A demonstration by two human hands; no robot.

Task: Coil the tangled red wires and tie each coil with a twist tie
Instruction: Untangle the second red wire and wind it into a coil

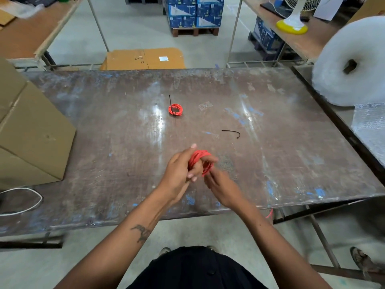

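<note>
Fingers of both the left hand [179,170] and right hand [224,189] grip a round red wire coil [201,161] above the scuffed table [104,132].

Worn metal worktable [125,142] and the clutter around it

A large brown cardboard box [27,134] sits on the table's left edge, with a white cable [31,205] looped just in front of it. A bubble wrap roll [352,65] lies off the table's right far corner. Behind the table a flattened carton [145,59] lies on the floor, and farther back stacked blue boxes [193,11] stand on a pallet. A white fan [295,15] stands on a bench to the far right.
</note>
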